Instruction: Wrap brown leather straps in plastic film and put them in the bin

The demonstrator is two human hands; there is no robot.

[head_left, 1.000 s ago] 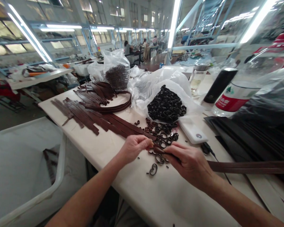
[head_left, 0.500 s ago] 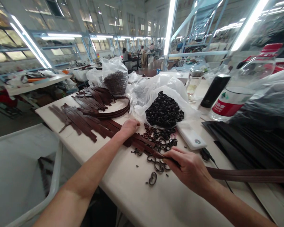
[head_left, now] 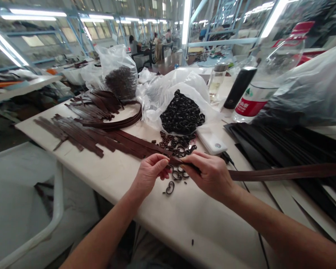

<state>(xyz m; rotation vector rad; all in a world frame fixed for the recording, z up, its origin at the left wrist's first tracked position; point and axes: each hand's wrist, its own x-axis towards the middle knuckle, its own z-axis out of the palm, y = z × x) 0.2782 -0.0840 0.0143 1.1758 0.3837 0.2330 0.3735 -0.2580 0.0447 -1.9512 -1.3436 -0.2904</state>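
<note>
My right hand is closed around a long brown leather strip, which trails off to the right edge of the view. At the strip's near end, my left hand pinches it between thumb and fingers, close to the right fingertips. Under and just beyond the hands lie small dark rings, and one curled loop rests nearer the table edge. Brown strips lie flat beyond my left hand, partly hidden by it. Small brown loops are heaped behind the fingers.
A plastic bag of black loops lies open at the back, beside a white power bank. A bottle and a black flask stand to its right. Black strips cover the right side. A white bin stands at lower left.
My left hand has left the flat brown strips and come right and toward me, to the end of the strip in my right hand. The camera view has shifted.
</note>
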